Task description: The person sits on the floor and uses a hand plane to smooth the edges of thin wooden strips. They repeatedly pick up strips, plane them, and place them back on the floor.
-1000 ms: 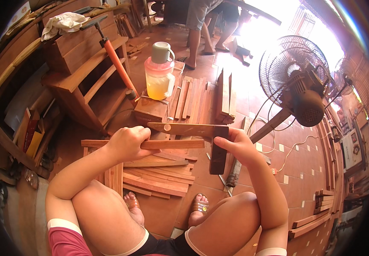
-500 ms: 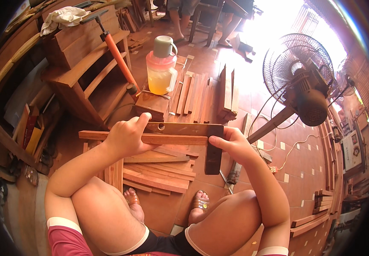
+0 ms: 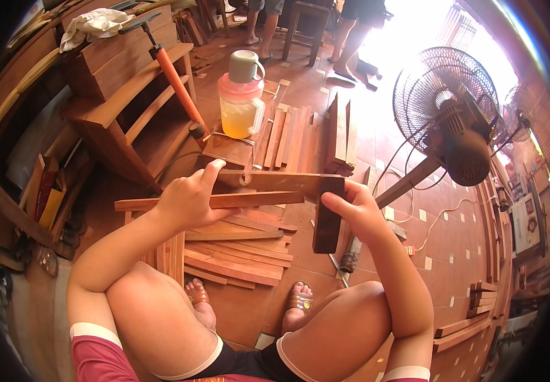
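Note:
My left hand (image 3: 186, 202) is closed round a narrow reddish wood strip (image 3: 259, 199), its index finger raised near the blade of a try square. With my right hand (image 3: 356, 207) I grip the try square (image 3: 329, 219) at its dark stock, thumb on the near face. The square's long wooden blade, with a hole in it, points left just beyond the strip. A small gap separates the strip's right end from the stock. Below, several cut wood strips (image 3: 236, 258) lie fanned on the floor between my feet and the hands.
A jug of yellow liquid (image 3: 240, 111) with a green mug on top stands on a wooden block ahead. More strips (image 3: 287, 137) lie beside it. At right stands a fan (image 3: 459, 121), with a cord (image 3: 437, 232) across the tiles. A wooden cabinet (image 3: 122, 121) and orange pump (image 3: 179, 89) are left.
My right hand has shifted the try square right and slightly away, so its stock has come off the strip's end. My left hand still holds the strip, now tilted slightly. People behind have changed stance.

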Available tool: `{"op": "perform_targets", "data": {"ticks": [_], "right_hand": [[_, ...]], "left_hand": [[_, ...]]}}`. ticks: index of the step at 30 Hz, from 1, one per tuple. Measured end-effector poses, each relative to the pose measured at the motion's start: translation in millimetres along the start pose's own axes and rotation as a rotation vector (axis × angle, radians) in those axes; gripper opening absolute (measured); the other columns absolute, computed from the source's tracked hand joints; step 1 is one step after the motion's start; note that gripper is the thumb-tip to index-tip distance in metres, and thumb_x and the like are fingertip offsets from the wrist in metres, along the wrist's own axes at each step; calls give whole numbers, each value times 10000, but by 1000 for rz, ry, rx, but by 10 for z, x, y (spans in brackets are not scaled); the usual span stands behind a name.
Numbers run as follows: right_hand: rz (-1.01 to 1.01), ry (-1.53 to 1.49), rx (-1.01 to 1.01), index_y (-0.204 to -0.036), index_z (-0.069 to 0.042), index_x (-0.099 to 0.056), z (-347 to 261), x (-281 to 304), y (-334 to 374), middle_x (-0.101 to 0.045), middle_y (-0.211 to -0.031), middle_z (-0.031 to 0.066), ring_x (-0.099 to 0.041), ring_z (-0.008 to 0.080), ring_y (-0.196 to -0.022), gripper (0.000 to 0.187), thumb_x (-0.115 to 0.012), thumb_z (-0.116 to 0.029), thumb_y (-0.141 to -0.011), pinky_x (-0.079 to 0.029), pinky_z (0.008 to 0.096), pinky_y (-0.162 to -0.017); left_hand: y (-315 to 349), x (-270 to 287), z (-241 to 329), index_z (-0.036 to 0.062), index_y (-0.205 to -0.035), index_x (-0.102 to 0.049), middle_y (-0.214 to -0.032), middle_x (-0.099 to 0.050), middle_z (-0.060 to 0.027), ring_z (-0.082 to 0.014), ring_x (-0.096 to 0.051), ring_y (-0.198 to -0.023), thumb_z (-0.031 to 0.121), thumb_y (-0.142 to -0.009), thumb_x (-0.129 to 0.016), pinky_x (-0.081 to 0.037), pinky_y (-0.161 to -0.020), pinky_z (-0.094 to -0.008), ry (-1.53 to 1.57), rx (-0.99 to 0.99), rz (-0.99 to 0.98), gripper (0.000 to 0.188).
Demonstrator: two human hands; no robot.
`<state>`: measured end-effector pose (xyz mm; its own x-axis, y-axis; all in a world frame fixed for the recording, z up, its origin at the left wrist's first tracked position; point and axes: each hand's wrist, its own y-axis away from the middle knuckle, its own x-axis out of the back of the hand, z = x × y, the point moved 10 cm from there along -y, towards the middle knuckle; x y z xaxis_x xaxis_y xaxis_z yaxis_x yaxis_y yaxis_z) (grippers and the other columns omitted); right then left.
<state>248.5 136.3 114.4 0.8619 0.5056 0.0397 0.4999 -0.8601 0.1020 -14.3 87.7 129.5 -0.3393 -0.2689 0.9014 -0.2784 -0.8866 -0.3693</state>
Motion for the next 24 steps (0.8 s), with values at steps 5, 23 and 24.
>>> {"op": "perform_targets", "data": {"ticks": [5, 23, 24], "right_hand": [[22, 29, -15, -1186, 38, -665, 85, 71, -23, -712, -1063, 35, -633, 81, -953, 371, -727, -240, -949, -518, 267, -858], [-114, 109, -96, -1203, 20, -657, 240, -97, -84, -702, -1084, 23, -625, 98, -988, 388, -745, -240, -928, -503, 299, -903], [-112, 114, -94, -1204, 20, -657, 244, -88, -77, -701, -1084, 23, -624, 97, -987, 387, -742, -239, -930, -503, 298, -901]], "left_hand": [[11, 44, 88, 25, -1374, -435, -1036, -637, -197, -347, -693, -683, 620, -715, -809, -578, -583, -425, 6, -70, 95, 964], [45, -76, 215, 32, -1179, -547, -972, -636, -151, -296, -714, -680, 454, -746, -829, -571, -545, -369, -78, -185, 38, 667], [40, -80, 225, 34, -1166, -549, -973, -638, -149, -294, -715, -683, 446, -744, -831, -572, -546, -368, -82, -188, 38, 653]]}}
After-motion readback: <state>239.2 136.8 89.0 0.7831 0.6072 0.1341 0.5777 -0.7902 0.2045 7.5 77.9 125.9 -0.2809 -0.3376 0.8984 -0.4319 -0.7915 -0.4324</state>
